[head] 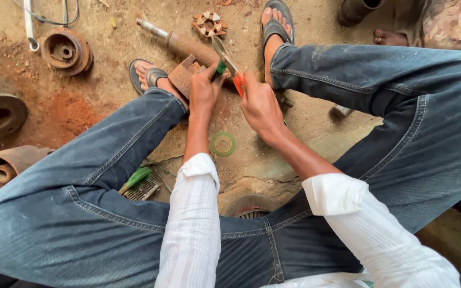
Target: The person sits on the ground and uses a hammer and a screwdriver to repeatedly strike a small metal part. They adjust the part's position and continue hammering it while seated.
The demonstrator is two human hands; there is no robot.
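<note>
Dirt floor, two hands, left hand [205,90], right hand [260,104], one pair of pliers [229,66]

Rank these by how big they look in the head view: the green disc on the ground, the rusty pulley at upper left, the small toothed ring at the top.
1. Rusty pulley, clearly largest.
2. Toothed ring.
3. Green disc.
The ring and disc look nearly alike; the ring lies farther from the camera, so their order is unsure.
</note>
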